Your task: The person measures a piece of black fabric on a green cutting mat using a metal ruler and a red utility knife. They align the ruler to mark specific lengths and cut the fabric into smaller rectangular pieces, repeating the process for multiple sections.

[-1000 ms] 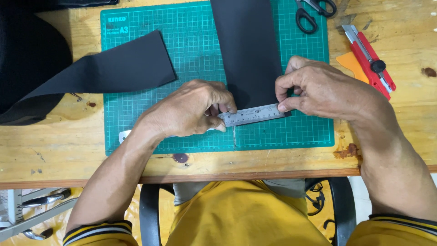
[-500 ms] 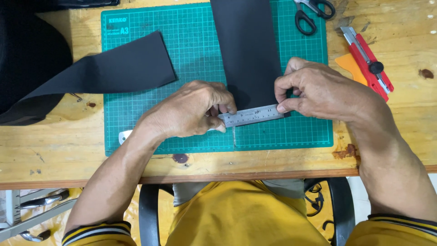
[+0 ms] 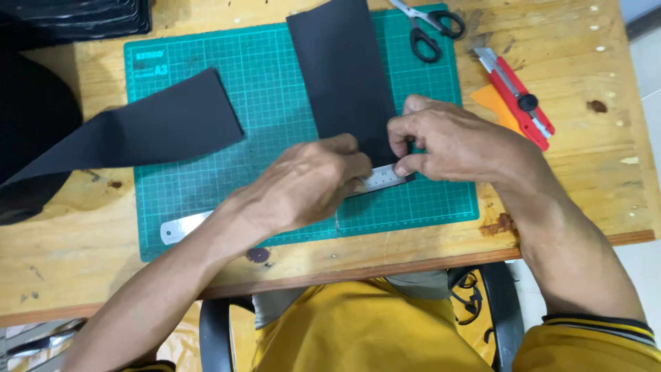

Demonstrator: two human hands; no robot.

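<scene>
Centrally, on the green mat (image 3: 275, 89), we pressed a steel ruler (image 3: 382, 179) across the lower end of a black strip (image 3: 344, 76). Our left hand (image 3: 310, 186) bore down on it, fingers together; our right hand (image 3: 447, 141) pinched its right end. Scissors (image 3: 430, 27) and a red knife (image 3: 520, 100) lay on the worktop (image 3: 606, 158).

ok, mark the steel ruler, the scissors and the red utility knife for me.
steel ruler (image 3: 383, 178): head view, strip showing between the hands.
scissors (image 3: 435, 31): head view, black handles.
red utility knife (image 3: 521, 101): head view, middle of the body.
</scene>
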